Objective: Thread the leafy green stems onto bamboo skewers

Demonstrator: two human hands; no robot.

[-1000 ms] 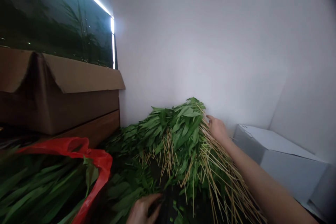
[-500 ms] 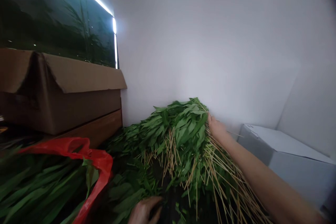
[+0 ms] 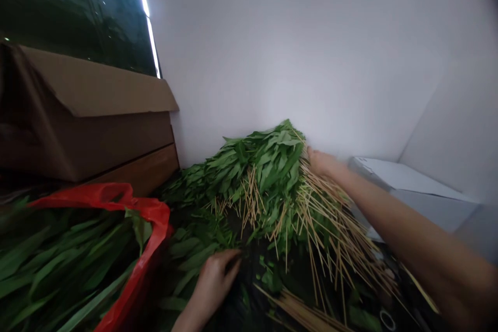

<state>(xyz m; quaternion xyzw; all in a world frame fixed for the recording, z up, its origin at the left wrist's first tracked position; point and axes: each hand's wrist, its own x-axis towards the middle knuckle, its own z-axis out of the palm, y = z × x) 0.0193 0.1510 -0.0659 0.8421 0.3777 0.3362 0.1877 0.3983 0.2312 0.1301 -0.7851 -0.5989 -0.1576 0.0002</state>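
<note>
My right hand [image 3: 322, 162] reaches to the upper right side of a heaped pile of green leafy stalks [image 3: 268, 153]. Its fingers close at the stalks near the top, with the fingertips partly hidden. Many thin, tan bare stalks [image 3: 330, 218] fan out below that hand toward the lower right. My left hand [image 3: 218, 276] is low in the middle, over loose dark green leaves [image 3: 190, 254]. Its thumb and fingers curl together; anything between them is too dark to make out.
On the left a red plastic bag [image 3: 153, 212] holds long green leaves. An open cardboard box [image 3: 105, 135] stands behind it, below a glass tank [image 3: 97, 21]. At right, a white box [image 3: 420, 187] sits by the white wall [image 3: 311, 52]. Loose tan stalks [image 3: 303, 311] lie in front.
My view has tipped downward, so the scene sits higher and more of the front shows. My right hand stays at the pile's upper right; my left hand remains low over the leaves.
</note>
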